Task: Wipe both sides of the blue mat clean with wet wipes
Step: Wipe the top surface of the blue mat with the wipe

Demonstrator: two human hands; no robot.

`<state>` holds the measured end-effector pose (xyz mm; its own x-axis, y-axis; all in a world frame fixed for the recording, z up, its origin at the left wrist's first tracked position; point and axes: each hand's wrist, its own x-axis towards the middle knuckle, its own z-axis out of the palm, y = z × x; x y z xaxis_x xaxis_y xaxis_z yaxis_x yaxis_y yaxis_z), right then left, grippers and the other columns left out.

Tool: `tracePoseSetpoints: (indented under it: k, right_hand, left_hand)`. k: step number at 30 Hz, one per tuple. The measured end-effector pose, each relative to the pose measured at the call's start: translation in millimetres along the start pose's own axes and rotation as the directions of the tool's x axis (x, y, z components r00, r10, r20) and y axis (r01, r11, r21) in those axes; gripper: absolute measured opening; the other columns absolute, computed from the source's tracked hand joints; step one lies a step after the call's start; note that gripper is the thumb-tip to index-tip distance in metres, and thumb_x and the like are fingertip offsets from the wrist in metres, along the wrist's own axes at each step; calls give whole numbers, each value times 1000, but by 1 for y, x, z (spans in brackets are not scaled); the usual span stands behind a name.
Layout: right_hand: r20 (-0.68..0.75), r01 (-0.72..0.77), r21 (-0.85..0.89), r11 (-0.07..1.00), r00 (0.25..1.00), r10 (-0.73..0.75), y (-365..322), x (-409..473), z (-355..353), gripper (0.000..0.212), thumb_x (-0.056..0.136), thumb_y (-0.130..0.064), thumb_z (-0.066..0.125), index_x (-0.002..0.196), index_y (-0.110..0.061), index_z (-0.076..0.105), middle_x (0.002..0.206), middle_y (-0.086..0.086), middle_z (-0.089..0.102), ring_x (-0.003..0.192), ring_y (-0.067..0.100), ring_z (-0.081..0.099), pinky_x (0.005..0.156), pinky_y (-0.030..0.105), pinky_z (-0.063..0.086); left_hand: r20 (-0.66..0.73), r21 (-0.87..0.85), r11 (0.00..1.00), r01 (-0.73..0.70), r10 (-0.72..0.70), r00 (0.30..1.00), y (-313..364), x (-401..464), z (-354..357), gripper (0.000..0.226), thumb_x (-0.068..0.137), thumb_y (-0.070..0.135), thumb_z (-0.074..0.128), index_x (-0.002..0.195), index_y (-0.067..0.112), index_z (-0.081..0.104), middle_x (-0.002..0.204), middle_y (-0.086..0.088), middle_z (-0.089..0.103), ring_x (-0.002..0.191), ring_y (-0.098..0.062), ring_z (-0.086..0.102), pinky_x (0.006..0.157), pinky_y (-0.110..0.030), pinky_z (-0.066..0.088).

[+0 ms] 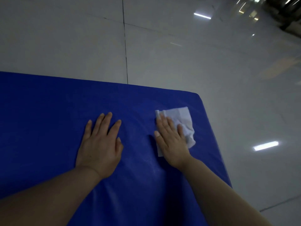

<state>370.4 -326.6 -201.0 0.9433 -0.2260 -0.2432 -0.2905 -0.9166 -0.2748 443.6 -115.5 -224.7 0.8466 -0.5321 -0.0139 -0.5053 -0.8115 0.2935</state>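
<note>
The blue mat (48, 103) lies flat on the floor and fills the lower left of the head view; its rounded far right corner is near the middle right. My left hand (100, 144) rests flat on the mat with straight, spread fingers. My right hand (171, 141) presses a white wet wipe (182, 118) flat against the mat close to that corner. The wipe sticks out beyond my fingers and to the right, crumpled at its right edge. Faint damp streaks show on the mat between and below my hands.
Glossy light grey floor tiles (162, 54) surround the mat, with a dark grout line (125, 46) running away from its far edge. Ceiling lights reflect in the floor at the right. Dark blurred objects (286, 12) sit at the top right corner.
</note>
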Motion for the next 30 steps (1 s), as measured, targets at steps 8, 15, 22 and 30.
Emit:
tracePoseSetpoints:
  k: [8,15,22,30]
  right_hand:
    - [-102,-407,-28,913,910,402,61,60,-23,54,100,-40,2,149,-25,-14,159,-6,-16,146,14,-11,118,43,-4]
    - [-89,97,12,995,991,-95,-15,80,-7,67,91,-53,0,152,-28,11,160,4,11,147,24,8,119,48,6]
    - [-98,-412,7,911,906,411,44,92,-26,53,103,-36,10,151,-23,-10,159,-7,-13,146,12,-11,118,44,-5]
    - [-64,155,22,988,986,-153,-40,113,-7,74,79,-59,-13,148,-35,-3,156,-20,-3,142,-3,-10,115,31,-12]
  left_hand:
    - [-60,33,999,-23,25,998,0,3,1,55,90,33,29,134,10,54,147,-15,43,137,-27,31,112,-46,14]
    - [-40,19,1000,-21,21,999,0,5,-1,55,89,33,31,133,11,56,147,-14,43,137,-28,33,111,-47,17]
    - [-48,4,1000,-19,19,999,-1,5,1,54,88,33,32,132,13,56,147,-13,44,137,-28,35,111,-46,17]
    - [-34,27,999,-22,23,999,-2,6,1,55,88,34,32,132,13,57,147,-13,44,137,-28,35,110,-47,19]
